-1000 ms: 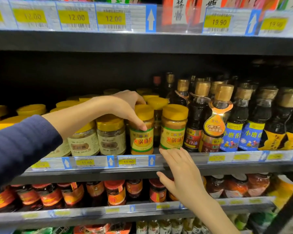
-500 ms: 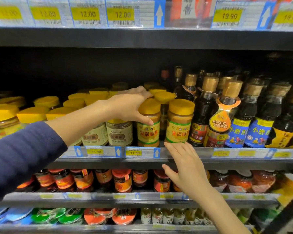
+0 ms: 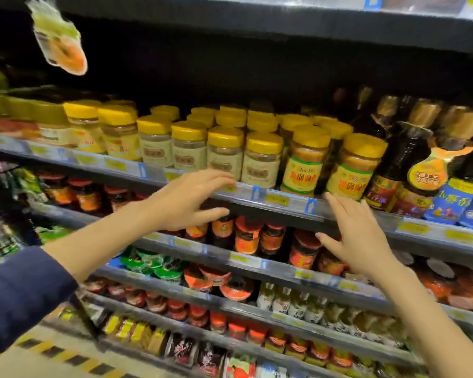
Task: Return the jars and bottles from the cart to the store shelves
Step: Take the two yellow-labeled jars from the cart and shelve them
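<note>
Two yellow-lidded jars with green-and-yellow labels stand side by side on the shelf, the left jar (image 3: 305,159) and the right jar (image 3: 355,166). My left hand (image 3: 191,199) hovers in front of the shelf rail (image 3: 260,193), fingers spread and holding nothing. My right hand (image 3: 355,236) is below the right jar, fingers straight, fingertips near the rail, also empty. Pale-labelled yellow-lidded jars (image 3: 224,151) fill the row to the left.
Dark sauce bottles (image 3: 410,156) with gold caps stand right of the jars. Red-lidded jars (image 3: 246,237) line the shelf below, with packets and small bottles on lower shelves. A hanging packet (image 3: 59,42) dangles at upper left. Striped floor tape (image 3: 66,353) shows at bottom left.
My left hand has let go of the left green-labelled jar and drawn back off the shelf. The view has swung left and down; my right hand stays near the rail.
</note>
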Motion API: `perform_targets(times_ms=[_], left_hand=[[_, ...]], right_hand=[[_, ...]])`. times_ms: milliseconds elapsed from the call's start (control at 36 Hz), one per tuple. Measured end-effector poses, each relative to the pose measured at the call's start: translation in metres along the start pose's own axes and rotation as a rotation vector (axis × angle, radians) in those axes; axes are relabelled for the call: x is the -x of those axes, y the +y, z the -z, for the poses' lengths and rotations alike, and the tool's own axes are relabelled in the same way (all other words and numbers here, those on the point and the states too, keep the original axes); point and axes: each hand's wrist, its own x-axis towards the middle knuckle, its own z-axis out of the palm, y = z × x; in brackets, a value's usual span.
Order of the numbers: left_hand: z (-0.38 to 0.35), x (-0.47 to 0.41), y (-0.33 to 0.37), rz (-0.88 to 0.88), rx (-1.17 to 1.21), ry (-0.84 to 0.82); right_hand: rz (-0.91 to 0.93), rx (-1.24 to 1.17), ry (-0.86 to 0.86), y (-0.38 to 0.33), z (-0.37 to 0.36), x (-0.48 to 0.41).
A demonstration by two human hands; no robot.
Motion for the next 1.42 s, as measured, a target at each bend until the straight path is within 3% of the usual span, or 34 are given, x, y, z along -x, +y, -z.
perform_targets(times_ms=[250, 528, 806, 1000, 1417], left_hand=[[0.021, 0.15, -0.067, 0.353, -0.03, -0.305], [0.065, 0.367, -0.126, 0.738, -0.02, -0.32], [0.11, 0.529, -0.149, 1.076, -0.139, -0.35], [0.122, 0.592, -0.185, 1.294, -0.125, -0.348], [0.125, 0.635, -0.323, 1.619, -0.147, -0.276]], right_hand=[[-0.012, -0.083, 0.024, -0.09, 0.001, 0.002], [0.318, -0.362, -0.338, -0.305, -0.022, -0.029], [0.656, -0.424, -0.501, -0.512, -0.017, -0.055], [0.883, -0.403, -0.548, -0.632, -0.038, -0.093], [1.173, -0.423, -0.591, -0.828, -0.086, -0.221]])
